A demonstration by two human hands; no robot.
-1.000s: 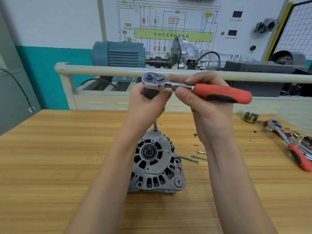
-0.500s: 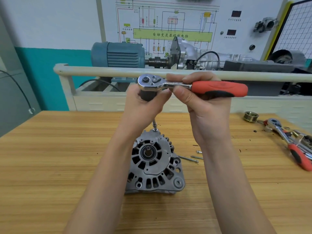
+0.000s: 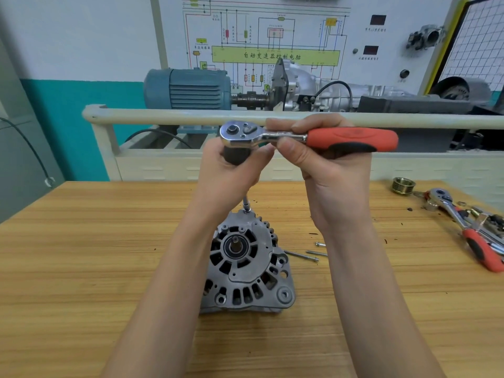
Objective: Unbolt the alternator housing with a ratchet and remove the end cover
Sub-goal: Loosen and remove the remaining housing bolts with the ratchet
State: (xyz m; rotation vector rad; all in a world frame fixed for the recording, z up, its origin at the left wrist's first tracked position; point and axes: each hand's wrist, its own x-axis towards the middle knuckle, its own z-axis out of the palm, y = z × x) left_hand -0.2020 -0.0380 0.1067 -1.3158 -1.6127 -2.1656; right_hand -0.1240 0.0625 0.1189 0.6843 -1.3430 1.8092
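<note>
At frame centre the left hand (image 3: 231, 173) wraps the black socket driver under the ratchet (image 3: 305, 137) head, steadying its extension on a top bolt of the alternator (image 3: 245, 268) at lower centre; the right hand (image 3: 327, 170) pinches the handle's neck for short swings.

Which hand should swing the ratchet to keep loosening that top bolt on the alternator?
The right hand. It pinches the ratchet at the neck beside the red grip, so it can likely sweep the handle. The left hand grips the black extension under the head, steadying it over the alternator.
</note>
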